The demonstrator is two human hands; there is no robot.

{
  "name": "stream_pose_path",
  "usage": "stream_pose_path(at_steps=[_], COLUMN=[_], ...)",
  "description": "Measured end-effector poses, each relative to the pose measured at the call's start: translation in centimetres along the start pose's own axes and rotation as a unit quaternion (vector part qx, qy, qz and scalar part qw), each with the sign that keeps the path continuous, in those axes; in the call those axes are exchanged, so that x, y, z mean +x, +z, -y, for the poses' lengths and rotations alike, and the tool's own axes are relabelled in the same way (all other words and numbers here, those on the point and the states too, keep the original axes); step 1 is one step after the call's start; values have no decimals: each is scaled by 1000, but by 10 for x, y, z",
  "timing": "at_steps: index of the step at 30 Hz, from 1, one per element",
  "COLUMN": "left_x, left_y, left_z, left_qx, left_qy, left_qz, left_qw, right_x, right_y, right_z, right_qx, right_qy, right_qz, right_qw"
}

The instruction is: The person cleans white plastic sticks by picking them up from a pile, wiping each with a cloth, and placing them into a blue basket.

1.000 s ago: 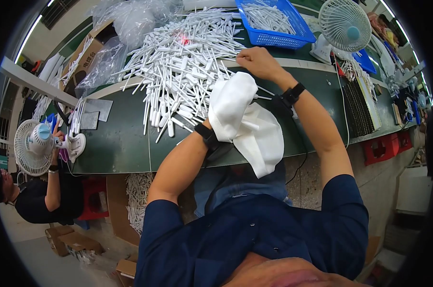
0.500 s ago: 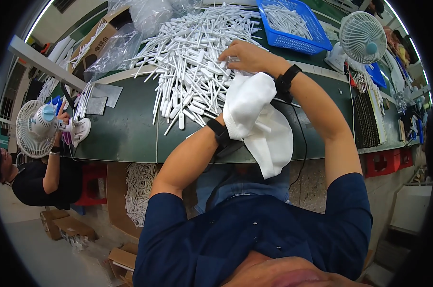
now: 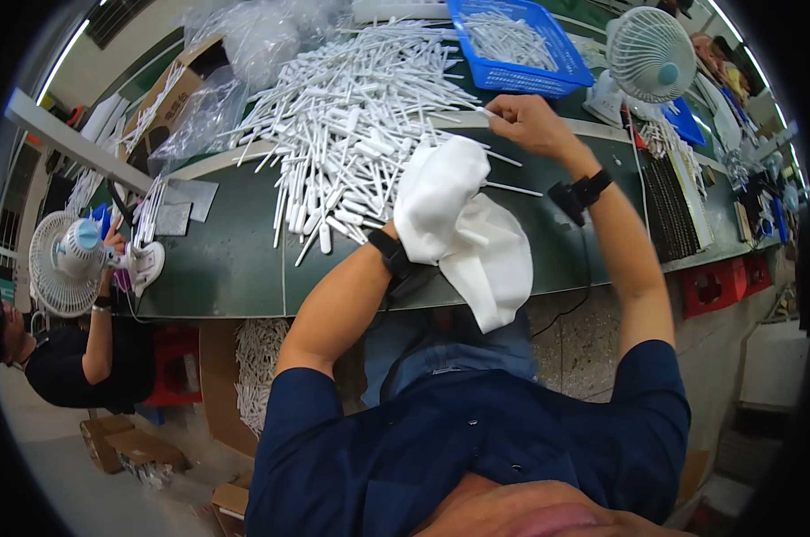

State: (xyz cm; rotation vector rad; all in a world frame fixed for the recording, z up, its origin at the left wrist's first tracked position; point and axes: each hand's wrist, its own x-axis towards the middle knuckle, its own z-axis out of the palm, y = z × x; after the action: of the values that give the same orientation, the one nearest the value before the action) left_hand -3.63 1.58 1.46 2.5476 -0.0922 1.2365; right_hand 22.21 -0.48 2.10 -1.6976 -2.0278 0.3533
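White cloth point(image 3: 490, 255) hides the left hand; its fingers cannot be told. The right hand point(image 3: 532, 123) reaches far, fingers narrowly bent beside the white droppers point(image 3: 360, 116), any grip unclear.

Head-worn fisheye, facing down, close above workbench point(image 3: 221, 282)

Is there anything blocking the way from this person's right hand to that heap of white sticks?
Nothing visible: the right hand is at the right edge of the heap of white sticks. The white cloth lies nearer the person's body, off that path.
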Motion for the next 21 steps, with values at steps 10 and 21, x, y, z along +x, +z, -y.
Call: stream_pose_path(at_steps=[10,21], left_x=[-16,-15], left_y=[24,17], left_z=[13,22], left_qx=[-362,-110], left_qy=[-349,-242], left_qz=[-9,70], left_qw=[864,962], right_x=[-22,-33], right_y=[33,43], right_z=[6,24], right_qx=[615,571], right_qy=[172,126], right_qz=[-113,-122], right_qw=[761,802])
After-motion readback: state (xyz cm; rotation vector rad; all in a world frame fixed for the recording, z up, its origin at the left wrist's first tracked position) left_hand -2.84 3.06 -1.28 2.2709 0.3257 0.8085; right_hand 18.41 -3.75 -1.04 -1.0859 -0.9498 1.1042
